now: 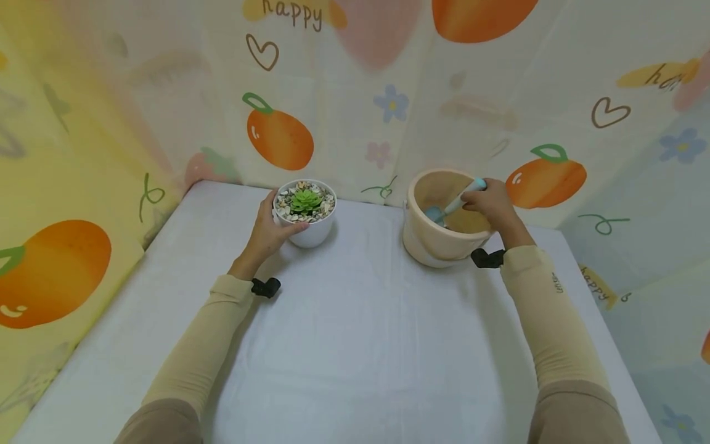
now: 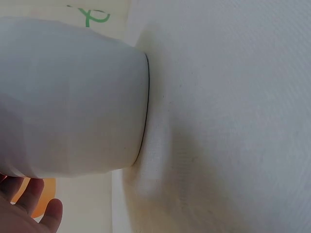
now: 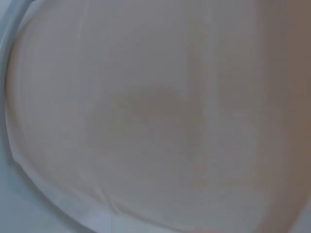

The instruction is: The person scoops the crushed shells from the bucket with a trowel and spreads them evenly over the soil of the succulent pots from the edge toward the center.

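On the left of the table, in the head view, my left hand [image 1: 270,229] holds a white flowerpot [image 1: 312,234], its thumb across the front near the rim and its fingers round the far left side. The pot holds a green succulent [image 1: 306,201] among pebbles. In the left wrist view the flowerpot's smooth wall [image 2: 73,97] stands on the cloth, with fingertips [image 2: 31,194] beside it. My right hand [image 1: 490,202] grips the pale handle of a small trowel [image 1: 457,202]. Its light blue blade dips into a beige bucket [image 1: 438,246]; the contents below it are hidden.
A white cloth covers the table [image 1: 366,333]. Behind it hangs a fruit-patterned curtain [image 1: 344,123], close to the flowerpot and bucket. The bucket's handle [image 3: 7,87] hangs against its wall in the right wrist view, which is blurred.
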### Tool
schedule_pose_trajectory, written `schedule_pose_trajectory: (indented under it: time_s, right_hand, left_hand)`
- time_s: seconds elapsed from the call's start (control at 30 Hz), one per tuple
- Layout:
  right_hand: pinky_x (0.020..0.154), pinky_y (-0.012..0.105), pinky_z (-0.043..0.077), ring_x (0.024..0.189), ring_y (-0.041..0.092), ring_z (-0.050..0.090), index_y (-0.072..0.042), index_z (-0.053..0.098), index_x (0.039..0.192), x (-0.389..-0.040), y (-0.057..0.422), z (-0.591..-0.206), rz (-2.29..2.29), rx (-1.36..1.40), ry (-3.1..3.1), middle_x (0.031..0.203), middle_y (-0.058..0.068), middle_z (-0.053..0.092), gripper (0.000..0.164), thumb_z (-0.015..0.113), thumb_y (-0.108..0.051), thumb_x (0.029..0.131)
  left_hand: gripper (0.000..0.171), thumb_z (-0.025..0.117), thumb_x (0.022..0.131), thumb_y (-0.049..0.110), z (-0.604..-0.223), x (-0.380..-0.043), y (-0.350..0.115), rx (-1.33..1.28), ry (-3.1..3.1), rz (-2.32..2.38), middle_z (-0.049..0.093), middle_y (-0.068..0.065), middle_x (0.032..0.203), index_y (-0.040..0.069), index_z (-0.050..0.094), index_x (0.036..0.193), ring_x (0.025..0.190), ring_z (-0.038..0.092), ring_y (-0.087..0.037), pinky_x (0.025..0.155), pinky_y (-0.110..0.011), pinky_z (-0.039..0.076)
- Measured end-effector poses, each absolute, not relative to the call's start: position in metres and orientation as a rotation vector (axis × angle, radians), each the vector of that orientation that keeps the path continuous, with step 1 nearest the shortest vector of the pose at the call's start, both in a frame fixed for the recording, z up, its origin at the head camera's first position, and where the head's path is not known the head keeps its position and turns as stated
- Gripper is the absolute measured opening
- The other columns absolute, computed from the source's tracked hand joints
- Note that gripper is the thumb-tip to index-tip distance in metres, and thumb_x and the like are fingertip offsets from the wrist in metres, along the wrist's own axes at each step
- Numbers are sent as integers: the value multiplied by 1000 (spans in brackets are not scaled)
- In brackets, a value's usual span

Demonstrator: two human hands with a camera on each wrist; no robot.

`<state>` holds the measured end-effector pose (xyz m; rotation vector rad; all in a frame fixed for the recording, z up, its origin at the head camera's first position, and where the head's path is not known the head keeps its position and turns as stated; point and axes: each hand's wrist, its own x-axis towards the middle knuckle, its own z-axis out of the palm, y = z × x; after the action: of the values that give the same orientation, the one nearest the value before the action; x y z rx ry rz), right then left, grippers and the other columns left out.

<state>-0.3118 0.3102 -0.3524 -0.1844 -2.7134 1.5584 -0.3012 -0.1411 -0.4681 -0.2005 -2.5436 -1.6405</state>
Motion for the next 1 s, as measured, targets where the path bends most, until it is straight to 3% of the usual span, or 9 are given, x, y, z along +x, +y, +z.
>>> schedule_pose_trajectory:
  time_s: [0.27,0.57,0.8,1.0]
  right_hand:
    - [75,22,58,68,1,65,9,53,102,-309,315,-350,1708,-198,-2709,81,-3,56,19,63,-2,89]
    - [69,19,57,66,2,65,6,50,98,-309,314,-346,1660,-185,-2764,82,0,57,16,61,-3,91]
    - [66,14,56,63,-2,62,14,39,121,-309,316,-340,1421,-165,-2884,98,14,55,43,63,-4,91]
    - [67,17,56,66,0,62,18,43,126,-308,322,-333,1259,-154,-2964,104,24,59,46,62,-6,91]
  left_hand:
    - [112,83,75,39,-468,-302,-141,-189,-2548,-1631,23,-18,156,11,11,156,146,24,-33,119,-57,20]
    - [111,83,76,39,-468,-304,-139,-183,-2548,-1642,21,-18,157,11,11,156,146,23,-33,119,-57,19]
    - [111,83,75,39,-469,-305,-138,-176,-2558,-1652,23,-18,156,13,12,156,146,24,-33,119,-56,20]
    - [111,83,76,38,-466,-303,-140,-166,-2561,-1647,22,-18,156,12,11,156,146,23,-33,120,-55,19]
